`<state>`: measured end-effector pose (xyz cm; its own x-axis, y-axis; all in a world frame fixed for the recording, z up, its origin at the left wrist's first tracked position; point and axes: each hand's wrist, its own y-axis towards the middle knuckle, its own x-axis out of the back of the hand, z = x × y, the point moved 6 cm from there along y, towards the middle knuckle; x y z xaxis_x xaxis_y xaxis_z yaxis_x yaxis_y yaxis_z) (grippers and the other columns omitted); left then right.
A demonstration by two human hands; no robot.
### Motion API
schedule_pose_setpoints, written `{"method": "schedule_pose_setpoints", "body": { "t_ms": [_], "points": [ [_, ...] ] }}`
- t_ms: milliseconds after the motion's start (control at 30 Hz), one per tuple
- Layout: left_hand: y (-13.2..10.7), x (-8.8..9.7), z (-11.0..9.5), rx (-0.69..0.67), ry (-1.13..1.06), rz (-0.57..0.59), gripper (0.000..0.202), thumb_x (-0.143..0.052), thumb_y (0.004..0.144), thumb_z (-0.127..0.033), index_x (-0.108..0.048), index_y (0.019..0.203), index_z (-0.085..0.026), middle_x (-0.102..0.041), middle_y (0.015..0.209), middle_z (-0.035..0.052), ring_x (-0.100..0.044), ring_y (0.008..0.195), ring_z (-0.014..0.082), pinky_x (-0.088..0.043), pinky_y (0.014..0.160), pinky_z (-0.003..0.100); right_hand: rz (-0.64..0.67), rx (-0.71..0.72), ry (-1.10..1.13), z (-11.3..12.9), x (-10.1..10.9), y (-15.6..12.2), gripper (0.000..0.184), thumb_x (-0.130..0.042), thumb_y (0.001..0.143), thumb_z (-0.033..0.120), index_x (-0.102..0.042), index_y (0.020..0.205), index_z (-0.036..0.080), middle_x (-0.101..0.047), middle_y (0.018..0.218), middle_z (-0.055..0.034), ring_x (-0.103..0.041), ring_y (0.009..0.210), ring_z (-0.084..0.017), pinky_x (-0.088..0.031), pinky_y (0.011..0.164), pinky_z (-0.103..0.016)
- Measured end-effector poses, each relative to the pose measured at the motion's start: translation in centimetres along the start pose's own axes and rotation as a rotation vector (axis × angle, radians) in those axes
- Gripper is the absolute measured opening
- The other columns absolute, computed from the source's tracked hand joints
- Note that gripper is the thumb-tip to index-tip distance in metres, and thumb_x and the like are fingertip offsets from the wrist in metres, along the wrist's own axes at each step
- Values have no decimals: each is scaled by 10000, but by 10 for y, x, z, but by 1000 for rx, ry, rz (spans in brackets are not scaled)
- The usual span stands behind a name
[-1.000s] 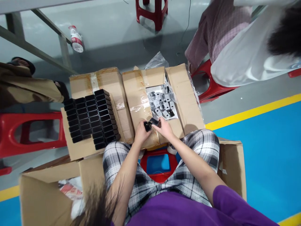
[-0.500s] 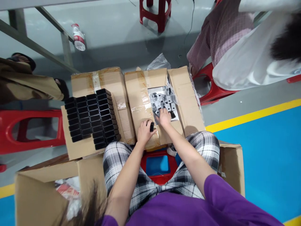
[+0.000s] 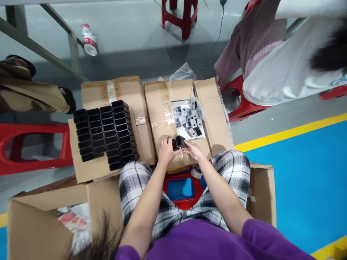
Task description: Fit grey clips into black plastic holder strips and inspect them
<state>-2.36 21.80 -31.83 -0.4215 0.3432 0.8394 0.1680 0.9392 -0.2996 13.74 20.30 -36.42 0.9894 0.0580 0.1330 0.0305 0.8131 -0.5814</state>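
My left hand [image 3: 166,150] is closed around a small black rectangular case [image 3: 174,144] above the near part of a taped cardboard box [image 3: 159,108]. Against that case sits a second black case [image 3: 180,141], gripped by the fingers of my right hand [image 3: 192,150]. Just beyond my right hand, an opening in the box holds several small grey and black pieces [image 3: 192,122], some in clear plastic wrap. Over on the left, rows of black cases [image 3: 105,133] stand stacked on cardboard.
Open cartons stand on either side of my legs, the left carton [image 3: 40,220] holding plastic wrapping. A red stool [image 3: 35,164] is at the left. A person in a white top [image 3: 287,68] sits at the right. A bottle [image 3: 89,39] lies on the floor.
My right hand has drawn back from the opening in the box, bringing a black case against the one in my left hand. My left hand has barely moved.
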Motion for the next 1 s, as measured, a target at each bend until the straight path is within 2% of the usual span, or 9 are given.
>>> {"method": "schedule_pose_setpoints", "body": {
  "t_ms": [100,200,300,400,467,533,667,833,1000],
  "points": [
    [-1,3,-2,-63,-7,8,721,-780,799,-452,-514,1401,-160,-509,1468,219,-466,1353,401,-432,1100,513,46,-12,17,-1,-11,1,310,-555,964,464,-625,828,194,-728,749,-57,-706,630,-166,-612,638,-315],
    [0,4,-5,-137,-17,26,754,-767,821,-390,-454,1489,-238,-467,1556,163,-391,1442,381,-371,1160,517,57,9,-71,2,-13,5,314,-513,982,422,-673,837,194,-728,740,-39,-722,684,-175,-608,649,-308],
    [2,3,-6,-167,-19,53,694,-752,833,-353,-486,1469,-274,-539,1507,131,-467,1376,355,-422,1102,490,29,60,-266,8,-12,4,267,-508,966,298,-735,869,197,-757,808,-44,-733,822,-196,-604,796,-338],
    [3,3,-4,-151,-3,68,595,-747,832,-350,-563,1390,-253,-630,1383,135,-534,1271,352,-459,1029,472,-73,114,-497,17,-4,1,276,-542,934,225,-746,1116,184,-744,1124,-110,-686,1105,-230,-525,1013,-356],
    [2,3,-4,-135,11,71,569,-750,828,-348,-583,1362,-243,-659,1318,134,-549,1227,355,-462,1004,468,-168,122,-637,24,8,3,433,-515,944,213,-625,1360,159,-634,1331,-165,-617,1235,-262,-489,1060,-376],
    [1,3,-3,-117,23,68,567,-756,824,-341,-586,1355,-238,-668,1287,132,-552,1203,355,-462,989,465,-239,112,-758,30,20,8,543,-498,945,200,-494,1484,136,-534,1411,-206,-583,1258,-297,-495,1033,-408],
    [-1,5,-1,-59,39,36,560,-755,820,-313,-581,1348,-246,-664,1279,132,-550,1179,353,-457,972,459,-252,132,-950,36,28,19,536,-511,934,187,-490,1465,119,-512,1375,-226,-534,1226,-340,-501,952,-445],
    [-4,6,3,11,52,-16,548,-754,821,-326,-582,1337,-252,-668,1241,140,-553,1163,357,-443,987,465,-192,240,-1085,33,18,22,441,-430,950,119,-578,1364,157,-517,1408,-192,-443,1248,-320,-428,1026,-469],
    [-8,8,10,59,58,-26,540,-739,839,-350,-579,1342,-234,-659,1248,151,-555,1148,366,-452,963,476,-192,267,-1086,27,21,29,563,-357,958,82,-469,1505,154,-556,1306,-195,-443,1196,-319,-386,1048,-499]
  ]
}}
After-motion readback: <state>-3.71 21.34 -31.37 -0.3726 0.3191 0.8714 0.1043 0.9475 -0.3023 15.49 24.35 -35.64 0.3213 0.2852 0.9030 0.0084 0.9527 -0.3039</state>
